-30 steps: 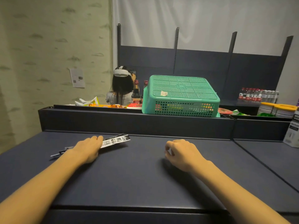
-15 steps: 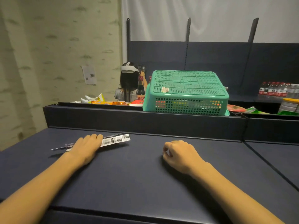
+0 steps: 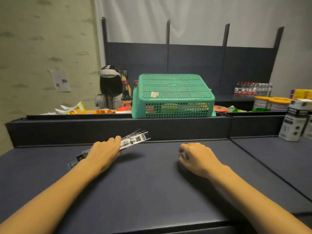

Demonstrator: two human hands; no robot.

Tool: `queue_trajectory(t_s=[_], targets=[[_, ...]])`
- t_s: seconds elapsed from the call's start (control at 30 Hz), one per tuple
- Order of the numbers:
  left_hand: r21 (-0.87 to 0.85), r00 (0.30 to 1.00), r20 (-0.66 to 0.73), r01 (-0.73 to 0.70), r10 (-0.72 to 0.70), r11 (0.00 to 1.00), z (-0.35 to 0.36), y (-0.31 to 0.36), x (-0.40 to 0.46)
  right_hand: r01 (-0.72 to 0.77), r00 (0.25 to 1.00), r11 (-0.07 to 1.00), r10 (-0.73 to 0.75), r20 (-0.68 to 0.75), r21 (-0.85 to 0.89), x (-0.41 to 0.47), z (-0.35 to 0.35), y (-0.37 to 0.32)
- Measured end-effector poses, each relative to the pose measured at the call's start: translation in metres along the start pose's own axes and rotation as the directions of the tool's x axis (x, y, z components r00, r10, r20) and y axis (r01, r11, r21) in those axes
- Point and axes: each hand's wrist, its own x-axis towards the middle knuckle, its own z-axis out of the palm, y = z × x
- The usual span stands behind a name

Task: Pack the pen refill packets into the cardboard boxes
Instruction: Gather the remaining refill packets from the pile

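We note the dark worktop (image 3: 152, 183) first: both forearms reach across it toward a low back wall. Beyond that wall sit a green basket (image 3: 173, 95), upside down, and some white cartons (image 3: 293, 122) at far right. Whether those cartons are the task's boxes we cannot tell; no open cardboard box shows.

Left hand (image 3: 104, 154): lies on top of the packets (image 3: 133, 140), fingers bent over them. The grip appears closed around the bundle, though the underside is hidden. The bundle's far end looks lifted off the worktop, judging by the shadow beneath it.

Right hand (image 3: 197, 157): loosely curled, holding nothing, resting well apart from the packets.

Key relation: the packets' long axis runs from near-left to far-right, passing under the left palm, with the printed end sticking out past the fingertips and a shorter end showing by the wrist. The left hand is the nearer one by far; the grip sits near mid-length.
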Motion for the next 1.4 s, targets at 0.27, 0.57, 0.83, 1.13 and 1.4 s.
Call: queue_trajectory(t_s=[0.27, 0.57, 0.83, 1.13, 1.4], targets=[[-0.144, 0.975, -0.104, -0.210, 0.196, 0.967, -0.002, 0.047, 0.019, -0.187, 0.980, 0.982, 0.187, -0.067, -0.004, -0.050, -0.012, 0.012], [-0.228, 0.924, -0.164, -0.377, 0.346, 0.898, -0.031, 0.150, 0.036, -0.354, 0.933, 0.932, 0.348, -0.088, -0.077, -0.124, -0.042, 0.071], [-0.242, 0.886, -0.256, -0.446, 0.387, 0.862, -0.071, 0.265, 0.053, -0.420, 0.906, 0.905, 0.415, -0.079, -0.063, -0.183, -0.073, 0.160], [-0.351, 0.872, -0.308, -0.475, 0.380, 0.807, -0.114, 0.411, 0.076, -0.441, 0.897, 0.894, 0.437, -0.061, -0.082, -0.254, -0.116, 0.293], [-0.381, 0.860, -0.294, -0.506, 0.417, 0.774, -0.148, 0.517, 0.105, -0.502, 0.864, 0.861, 0.497, -0.077, -0.076, -0.297, -0.128, 0.389]])
